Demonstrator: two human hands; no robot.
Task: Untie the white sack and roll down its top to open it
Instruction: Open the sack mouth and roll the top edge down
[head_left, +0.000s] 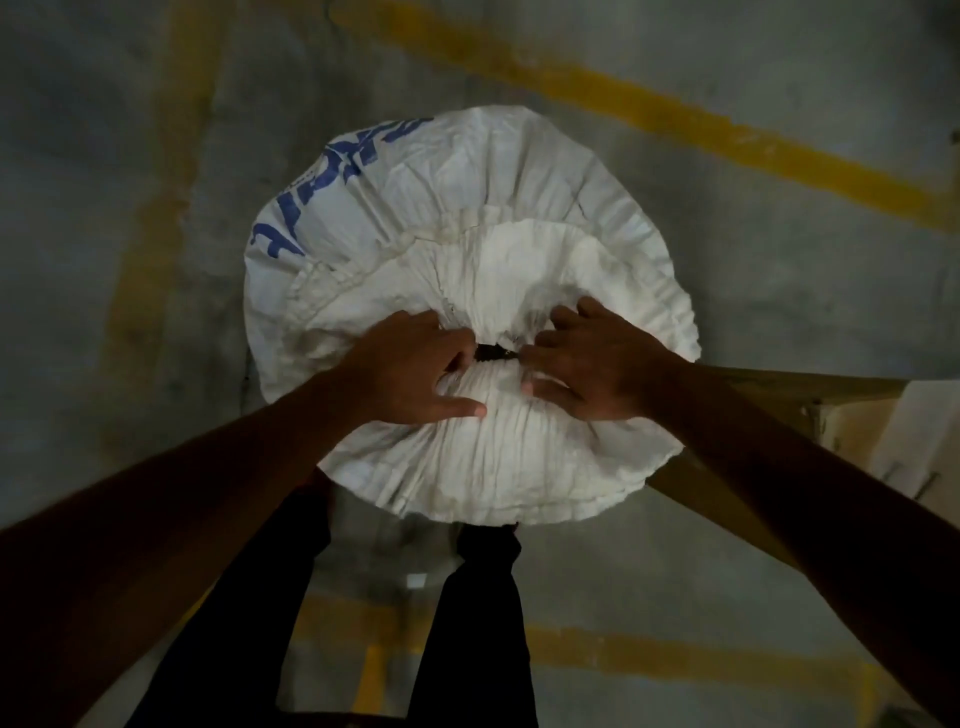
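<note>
Flanking a possibly dark tie (496, 353): left hand (410, 371), right hand (592, 369), white sack (467, 260).

Only writing anywhere is some big blue lettering (332, 192) printed along the upper-left side of the white sack (519, 171). It's upside down and creased from this angle, so I can't make out any actual word.

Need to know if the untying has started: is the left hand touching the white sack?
Touching. The head view shows the left hand pressed on the white sack, fingers curled into the gathered fabric beside the dark tie.
</note>
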